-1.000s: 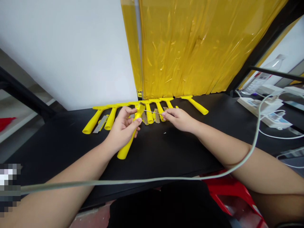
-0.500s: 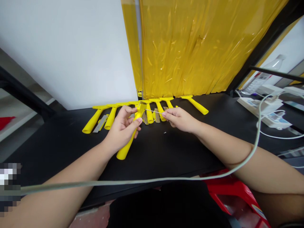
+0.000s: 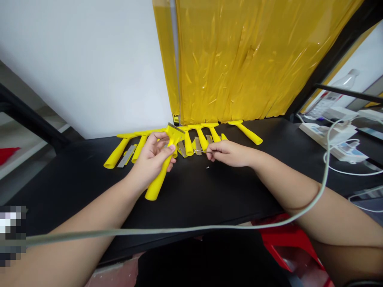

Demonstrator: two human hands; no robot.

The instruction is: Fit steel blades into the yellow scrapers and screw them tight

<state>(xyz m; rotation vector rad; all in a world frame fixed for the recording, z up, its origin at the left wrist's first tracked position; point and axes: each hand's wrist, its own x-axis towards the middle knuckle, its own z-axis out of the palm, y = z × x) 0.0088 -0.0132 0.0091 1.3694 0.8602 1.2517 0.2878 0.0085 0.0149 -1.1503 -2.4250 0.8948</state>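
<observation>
My left hand (image 3: 153, 156) is closed around the handle of a yellow scraper (image 3: 159, 175), which leans with its metal-edged head up. To the right, my right hand (image 3: 223, 152) pinches a thin metal rod (image 3: 201, 151), apart from the scraper; its other end is hidden in my fingers. Behind both hands, several yellow scraper handles lie in a row, among them one at the left end (image 3: 115, 154). Grey flat blade pieces, such as one at the left (image 3: 127, 156), lie between them. A tiny pale piece, perhaps a screw (image 3: 207, 167), lies below my right hand.
The black tabletop (image 3: 191, 199) ends at a white panel (image 3: 89, 71) and a yellow-taped panel (image 3: 233, 63). One more scraper handle (image 3: 249, 133) lies at the right. A pale cable (image 3: 179, 229) crosses in front of my arms. White power strips (image 3: 332, 139) and a bottle (image 3: 335, 93) stand right.
My right hand has drawn the metal rod back from the scraper's head and lowered it slightly. My left hand has turned the scraper so its head faces up more.
</observation>
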